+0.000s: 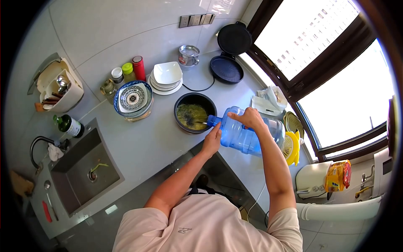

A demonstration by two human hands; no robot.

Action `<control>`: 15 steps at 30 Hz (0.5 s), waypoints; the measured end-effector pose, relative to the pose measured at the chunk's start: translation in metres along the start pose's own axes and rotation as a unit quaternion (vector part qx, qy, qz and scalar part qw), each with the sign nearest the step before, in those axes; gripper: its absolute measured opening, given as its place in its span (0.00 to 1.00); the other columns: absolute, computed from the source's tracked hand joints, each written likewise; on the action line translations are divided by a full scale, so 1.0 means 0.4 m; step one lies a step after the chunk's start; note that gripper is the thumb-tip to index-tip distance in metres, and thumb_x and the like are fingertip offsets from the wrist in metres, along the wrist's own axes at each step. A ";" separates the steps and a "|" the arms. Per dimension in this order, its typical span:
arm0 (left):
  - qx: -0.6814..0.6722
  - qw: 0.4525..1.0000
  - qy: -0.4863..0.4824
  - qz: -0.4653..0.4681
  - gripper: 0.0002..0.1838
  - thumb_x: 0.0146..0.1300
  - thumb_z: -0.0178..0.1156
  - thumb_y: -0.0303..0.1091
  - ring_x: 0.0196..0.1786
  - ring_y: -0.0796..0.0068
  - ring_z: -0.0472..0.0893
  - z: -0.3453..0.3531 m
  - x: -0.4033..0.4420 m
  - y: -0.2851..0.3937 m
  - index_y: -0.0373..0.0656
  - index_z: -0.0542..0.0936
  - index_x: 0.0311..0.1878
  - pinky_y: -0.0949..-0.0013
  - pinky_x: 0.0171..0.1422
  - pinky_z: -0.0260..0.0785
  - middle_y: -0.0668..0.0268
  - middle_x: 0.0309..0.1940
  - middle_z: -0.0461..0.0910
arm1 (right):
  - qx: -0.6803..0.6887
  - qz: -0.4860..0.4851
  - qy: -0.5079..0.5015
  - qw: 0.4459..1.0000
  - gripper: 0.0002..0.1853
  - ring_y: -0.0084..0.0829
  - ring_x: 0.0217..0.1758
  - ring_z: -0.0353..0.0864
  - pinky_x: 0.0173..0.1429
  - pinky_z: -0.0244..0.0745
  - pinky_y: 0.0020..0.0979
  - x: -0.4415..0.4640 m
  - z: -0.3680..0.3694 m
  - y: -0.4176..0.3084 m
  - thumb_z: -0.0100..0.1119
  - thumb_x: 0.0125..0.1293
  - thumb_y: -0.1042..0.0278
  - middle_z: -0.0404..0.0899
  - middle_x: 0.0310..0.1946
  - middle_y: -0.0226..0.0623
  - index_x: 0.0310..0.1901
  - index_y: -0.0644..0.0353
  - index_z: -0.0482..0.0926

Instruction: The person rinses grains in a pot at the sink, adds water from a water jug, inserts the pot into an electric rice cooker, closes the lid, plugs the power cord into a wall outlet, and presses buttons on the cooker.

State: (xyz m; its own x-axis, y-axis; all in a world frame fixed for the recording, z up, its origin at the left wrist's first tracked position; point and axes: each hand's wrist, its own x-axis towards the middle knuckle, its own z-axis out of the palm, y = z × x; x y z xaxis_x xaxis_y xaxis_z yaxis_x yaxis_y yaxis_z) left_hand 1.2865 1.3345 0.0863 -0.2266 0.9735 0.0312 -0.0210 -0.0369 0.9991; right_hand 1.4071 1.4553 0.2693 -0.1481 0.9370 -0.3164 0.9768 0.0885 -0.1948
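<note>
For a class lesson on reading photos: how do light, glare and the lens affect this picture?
Head view: the lens curves the tile joints on the wall and leaves dark, rounded edges; head view: daylight burns the window nearly white; head view: glare spots the upper wall, and highlights streak the blue bottle.

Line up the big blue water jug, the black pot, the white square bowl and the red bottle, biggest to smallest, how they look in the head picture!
1. Big blue water jug
2. Black pot
3. White square bowl
4. Red bottle
</note>
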 end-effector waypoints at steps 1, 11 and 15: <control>-0.001 1.000 0.001 0.005 0.25 0.82 0.50 0.41 0.61 0.54 0.83 -0.001 0.000 -0.002 0.44 0.69 0.76 0.61 0.64 0.74 0.48 0.63 0.81 | -0.002 0.001 -0.001 1.000 0.48 0.40 0.24 0.87 0.40 0.85 0.37 0.002 0.002 -0.001 0.65 0.49 0.15 0.81 0.15 0.44 0.15 0.68 0.81; -0.011 0.999 -0.013 -0.029 0.25 0.82 0.50 0.40 0.65 0.54 0.82 -0.014 -0.001 0.020 0.43 0.69 0.77 0.62 0.67 0.72 0.47 0.65 0.79 | -0.009 0.002 -0.003 1.000 0.47 0.40 0.24 0.87 0.40 0.85 0.37 0.007 0.000 -0.014 0.66 0.49 0.15 0.80 0.14 0.43 0.13 0.66 0.79; -0.015 1.000 -0.012 -0.024 0.25 0.82 0.50 0.40 0.66 0.53 0.81 -0.017 -0.003 0.029 0.43 0.68 0.77 0.61 0.68 0.72 0.47 0.66 0.79 | -0.014 -0.008 0.002 1.000 0.47 0.40 0.23 0.86 0.40 0.85 0.37 0.001 -0.012 -0.025 0.66 0.48 0.16 0.80 0.14 0.42 0.13 0.65 0.79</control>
State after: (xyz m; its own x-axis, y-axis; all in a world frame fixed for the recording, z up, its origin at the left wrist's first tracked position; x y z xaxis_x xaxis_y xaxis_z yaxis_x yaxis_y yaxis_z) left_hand 1.2800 1.3315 0.0978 -0.2012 0.9794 -0.0162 -0.0608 0.0041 0.9981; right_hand 1.3979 1.4562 0.2755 -0.1627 0.9367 -0.3101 0.9783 0.1124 -0.1739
